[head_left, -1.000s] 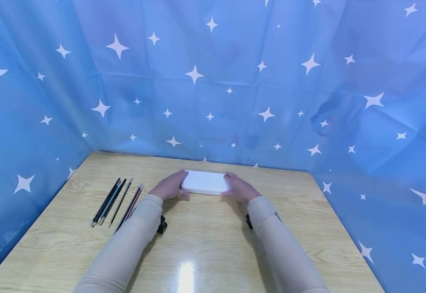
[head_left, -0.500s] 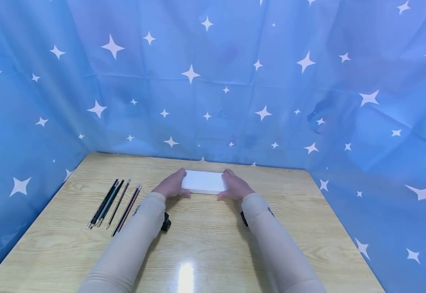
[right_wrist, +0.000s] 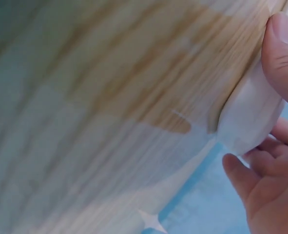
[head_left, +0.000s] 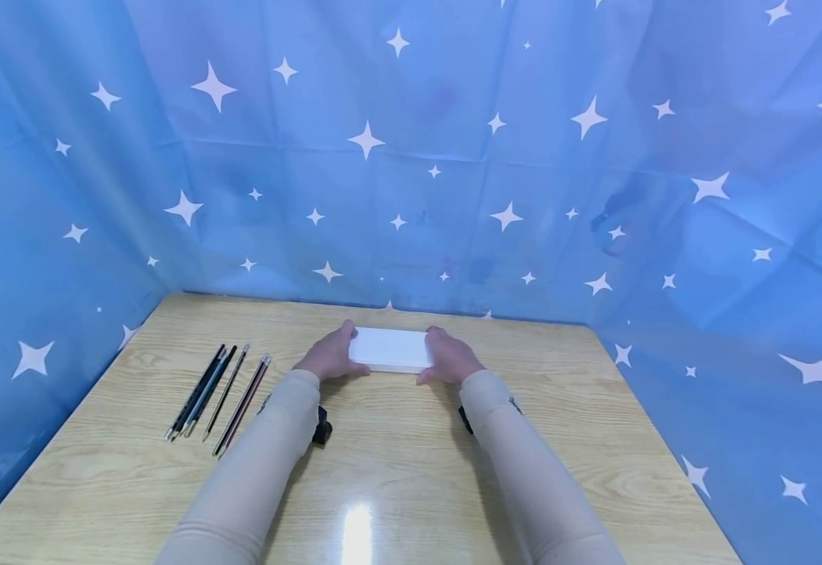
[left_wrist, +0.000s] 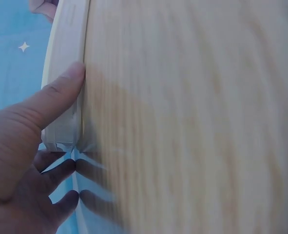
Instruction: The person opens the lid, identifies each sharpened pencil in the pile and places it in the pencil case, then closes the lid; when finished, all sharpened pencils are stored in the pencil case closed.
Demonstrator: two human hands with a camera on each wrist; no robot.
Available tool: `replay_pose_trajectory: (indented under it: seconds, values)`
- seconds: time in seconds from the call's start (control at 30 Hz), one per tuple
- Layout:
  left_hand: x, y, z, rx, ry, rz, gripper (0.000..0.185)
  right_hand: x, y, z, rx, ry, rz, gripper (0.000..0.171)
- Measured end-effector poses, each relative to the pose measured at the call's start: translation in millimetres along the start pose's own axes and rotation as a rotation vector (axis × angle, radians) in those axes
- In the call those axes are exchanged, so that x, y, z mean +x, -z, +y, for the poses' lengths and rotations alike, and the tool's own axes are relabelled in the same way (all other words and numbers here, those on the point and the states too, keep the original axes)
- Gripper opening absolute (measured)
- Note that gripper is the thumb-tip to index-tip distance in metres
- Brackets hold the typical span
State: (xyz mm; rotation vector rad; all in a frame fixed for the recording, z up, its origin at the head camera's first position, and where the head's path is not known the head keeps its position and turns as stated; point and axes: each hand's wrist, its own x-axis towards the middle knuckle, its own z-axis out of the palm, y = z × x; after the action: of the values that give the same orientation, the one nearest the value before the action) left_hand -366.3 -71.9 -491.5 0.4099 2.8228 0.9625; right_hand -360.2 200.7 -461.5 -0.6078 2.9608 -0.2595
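We grip the flat white box [head_left: 391,349] from both short ends, left hand [head_left: 329,359] and right hand [head_left: 449,361] with thumbs along its near side, steadying it mid-table; the pencils [head_left: 216,390] lie well left.

**Bright, even light; wrist views smeared**

The head view is bright and sharp, lit from above: a white glare spot sits on the table [head_left: 358,534] near its front edge. Shadows are soft and short, lying under the sleeves and hands. The curtain [head_left: 411,157] bows toward the edges, a wide-lens distortion. Both wrist views are blurred, the wood grain streaked in each; the left hand [left_wrist: 22,161] close to its lens is dim and soft.
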Motion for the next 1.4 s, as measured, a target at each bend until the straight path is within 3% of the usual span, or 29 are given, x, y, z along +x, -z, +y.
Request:
replay_pose_trajectory:
  seconds: [0.17,0.27,0.43,0.5,0.73,1.2,1.4]
  values:
    - [0.0,-0.2,-5.4,-0.043,-0.005,0.017,0.085,3,1,-1,-0.015,-0.030,-0.026,0.083]
    - [2.2,-1.8,-10.2,-0.071,0.005,0.036,0.096,4,0,-1,0.014,-0.052,-0.041,0.081]
    - [5.2,-5.9,-13.1,-0.071,0.040,0.051,0.115,2,0,-1,0.000,-0.030,-0.056,0.103]
    - [4.1,-7.6,-10.2,-0.072,0.040,0.041,0.113,0,0,1,-0.043,-0.012,-0.067,0.110]
    - [-0.8,-7.1,-5.2,-0.066,0.038,0.055,0.102,1,-2,4,-0.153,0.040,-0.087,0.105]
    - [-0.7,-4.5,-15.1,-0.069,0.023,0.080,0.102,5,-3,-2,-0.204,0.074,-0.075,0.093]
    - [3.0,-5.2,-14.0,-0.071,0.042,0.077,0.102,3,-3,-2,-0.231,0.085,-0.059,0.097]
